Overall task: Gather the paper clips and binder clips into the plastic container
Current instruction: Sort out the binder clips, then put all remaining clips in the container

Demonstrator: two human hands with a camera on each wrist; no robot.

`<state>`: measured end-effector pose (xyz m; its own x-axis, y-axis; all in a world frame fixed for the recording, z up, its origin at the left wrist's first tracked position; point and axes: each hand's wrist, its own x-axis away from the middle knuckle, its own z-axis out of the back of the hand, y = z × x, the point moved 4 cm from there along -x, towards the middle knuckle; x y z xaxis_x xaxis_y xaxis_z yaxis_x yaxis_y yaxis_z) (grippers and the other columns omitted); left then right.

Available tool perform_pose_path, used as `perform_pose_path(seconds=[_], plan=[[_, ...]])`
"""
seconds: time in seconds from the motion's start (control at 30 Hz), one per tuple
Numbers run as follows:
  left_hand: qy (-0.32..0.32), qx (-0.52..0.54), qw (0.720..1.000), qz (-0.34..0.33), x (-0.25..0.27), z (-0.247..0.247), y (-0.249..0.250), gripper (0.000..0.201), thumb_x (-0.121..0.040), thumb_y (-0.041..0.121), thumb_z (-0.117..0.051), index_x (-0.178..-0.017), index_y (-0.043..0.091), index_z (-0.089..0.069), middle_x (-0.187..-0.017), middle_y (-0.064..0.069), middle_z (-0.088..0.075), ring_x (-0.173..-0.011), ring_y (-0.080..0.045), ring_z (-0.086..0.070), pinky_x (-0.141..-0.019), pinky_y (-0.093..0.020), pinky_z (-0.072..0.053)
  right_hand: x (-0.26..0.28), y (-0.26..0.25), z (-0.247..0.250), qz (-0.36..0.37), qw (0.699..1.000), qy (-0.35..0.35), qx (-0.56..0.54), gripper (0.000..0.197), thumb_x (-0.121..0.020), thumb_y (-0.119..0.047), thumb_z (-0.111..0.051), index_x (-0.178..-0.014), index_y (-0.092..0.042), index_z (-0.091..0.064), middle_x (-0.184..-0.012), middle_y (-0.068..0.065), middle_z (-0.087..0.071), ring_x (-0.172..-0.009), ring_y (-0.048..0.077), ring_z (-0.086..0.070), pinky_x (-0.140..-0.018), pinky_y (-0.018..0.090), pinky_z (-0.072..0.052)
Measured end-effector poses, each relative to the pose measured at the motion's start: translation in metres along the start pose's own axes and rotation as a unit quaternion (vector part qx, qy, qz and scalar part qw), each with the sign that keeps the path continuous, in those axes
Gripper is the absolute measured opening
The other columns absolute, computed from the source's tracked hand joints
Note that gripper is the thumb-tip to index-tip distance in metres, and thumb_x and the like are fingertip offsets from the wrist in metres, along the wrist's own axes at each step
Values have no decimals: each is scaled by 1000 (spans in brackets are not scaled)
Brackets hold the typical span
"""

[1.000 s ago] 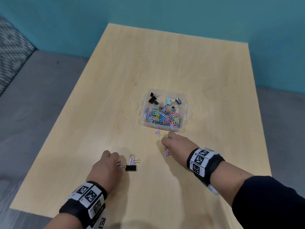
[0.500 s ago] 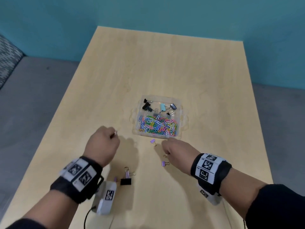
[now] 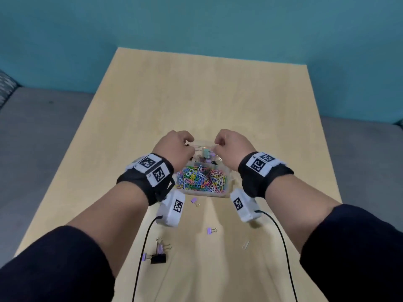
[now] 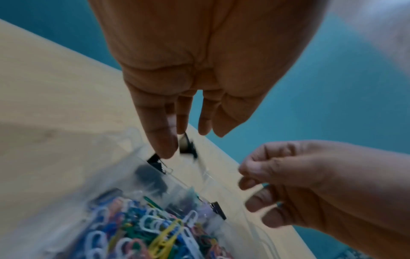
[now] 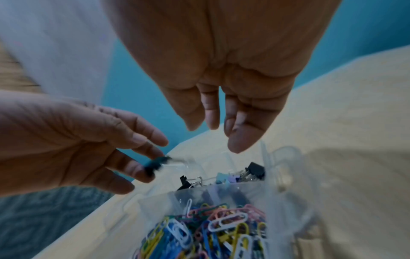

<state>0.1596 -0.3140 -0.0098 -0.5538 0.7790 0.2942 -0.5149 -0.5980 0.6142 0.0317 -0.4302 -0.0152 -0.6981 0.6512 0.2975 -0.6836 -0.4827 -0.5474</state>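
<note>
Above the clear plastic container, in the head view, both hands hang side by side over its far compartment, where binder clips lie; the near compartment is heaped with coloured paper clips. The left hand and right hand show only their backs, fingers curled under. On the wooden table nearer the person lie loose items: a purple binder clip just beside the container, another purple binder clip, a black binder clip with small purple ones against it, and a pale paper clip.

From the left wrist, the left hand's fingers point down, loosely apart, with a small black binder clip blurred at the fingertips; whether it is pinched or already falling I cannot tell. The right hand beside it has its fingers bent inward, and what they hold is unclear.

From the right wrist, the right hand's fingers hang relaxed and narrow with nothing visible between them, while the dark clip smears at the left fingers.

Judging the step as a drop, releasing low over the far compartment should keep binder clips from bouncing into the paper clips or over the wall.
</note>
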Motion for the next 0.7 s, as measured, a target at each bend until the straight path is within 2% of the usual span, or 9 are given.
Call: perform_pose_path(seconds=[0.07,0.13,0.2,0.3,0.37,0.43,0.6,0.7], plan=[[23,14,1000,3,14,11,-21,26,-81,23,-57,-106,24,-64,-105,-1,-61,-79,-23,-65,-78,-38,-54,21,1,4,36,999,14,18,8,-88,-20,-55,-93,-15,-59,-90,3,-59,-80,23,-57,-69,33,-47],[47,38,998,4,38,21,-46,19,-81,21,-59,-98,24,-65,-97,1,-62,-79,-22,-64,-78,-40,-54,52,-1,-1,87,996,7,3,5,-88,-17,-54,-87,-16,-59,-88,1,-59,-76,21,-57,-68,34,-47],[49,36,998,19,69,24,-67,9,-81,19,-62,-89,23,-65,-86,3,-63,-75,-20,-63,-75,-37,-53,85,-2,-18,141,990,-27,0,4,-86,-15,-55,-87,-17,-58,-86,0,-58,-74,20,-55,-68,36,-46],[0,-8,999,53,125,16,-91,5,-81,21,-64,-79,25,-62,-79,8,-63,-71,-10,-59,-64,-28,-45,125,5,-57,184,972,-120,80,14,-87,-22,-56,-101,-19,-56,-97,0,-54,-84,21,-54,-70,34,-43],[-34,-39,996,70,160,6,-106,9,-80,22,-64,-73,27,-59,-75,8,-61,-70,-9,-57,-61,-25,-43,143,11,-80,215,954,-139,152,22,-86,-24,-58,-107,-18,-54,-102,2,-52,-91,24,-52,-68,34,-41],[-57,-67,992,86,185,-6,-116,13,-76,28,-64,-70,27,-53,-74,7,-57,-68,-12,-54,-60,-26,-42,154,12,-95,245,937,-144,205,23,-82,-20,-63,-103,-16,-54,-99,6,-53,-87,29,-52,-61,33,-37],[-64,-146,983,92,222,-38,-115,30,-75,52,-60,-79,26,-45,-78,7,-47,-66,-14,-51,-61,-30,-44,160,16,-115,257,919,-136,264,35,-65,-2,-68,-90,-17,-49,-89,6,-50,-76,26,-46,-54,32,-33],[-29,-197,978,56,225,-51,-103,35,-80,55,-55,-92,25,-44,-85,7,-41,-73,-17,-45,-61,-31,-39,161,16,-121,247,920,-141,269,35,-67,4,-60,-93,-16,-48,-90,7,-48,-79,27,-44,-56,33,-28]])
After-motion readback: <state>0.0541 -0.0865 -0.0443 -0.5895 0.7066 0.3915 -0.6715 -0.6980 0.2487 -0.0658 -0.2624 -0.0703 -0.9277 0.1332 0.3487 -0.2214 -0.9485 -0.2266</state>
